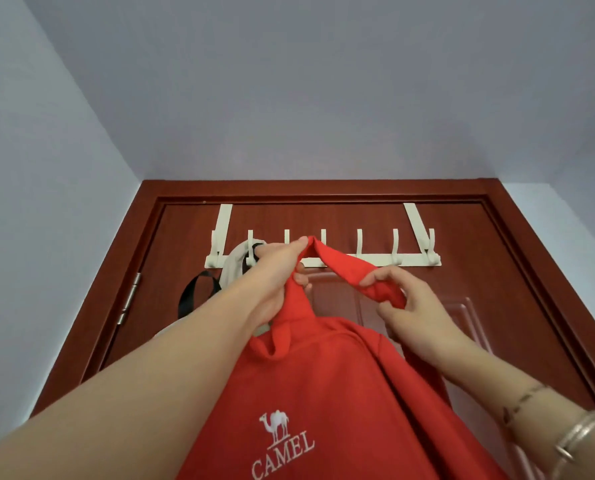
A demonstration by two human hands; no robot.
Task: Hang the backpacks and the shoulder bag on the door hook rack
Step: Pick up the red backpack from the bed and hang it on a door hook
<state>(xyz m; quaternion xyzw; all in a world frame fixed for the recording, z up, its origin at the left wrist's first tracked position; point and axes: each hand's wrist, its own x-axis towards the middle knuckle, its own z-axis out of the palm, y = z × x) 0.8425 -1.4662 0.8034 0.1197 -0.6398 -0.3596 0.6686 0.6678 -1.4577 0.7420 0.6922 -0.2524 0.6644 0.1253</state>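
A red backpack (324,393) hangs in front of the person, filling the view from the centre down toward 6 o'clock, lifted up before the white door hook rack (375,259) that sits over the top of the brown door (462,271). It looks like soft cloth: the body sags and creases under its own weight, and its strap (341,265) folds limply into a peaked loop, so it will likely drape and swing, not hold a shape. How heavy it is cannot be told, though both hands carry it without visible strain. The left hand (275,271), at about 10 o'clock from the bag's body, has its fingers curled round the strap near the peak of the loop, which rises level with the hooks. The right hand (407,306), at about 2 o'clock, pinches the other leg of the strap between thumb and fingers. That loop seems the sensible place to hold, kept spread open so a hook can pass through; a gathered strap would likely slip off the prong. On the bag's front, toward 6 o'clock, white lettering reads "CAMEL" (284,453) beneath a white camel figure. At 9 o'clock from the left hand, a pale bag (232,268) with a black strap (192,292) already hangs from a hook near the rack's left end.
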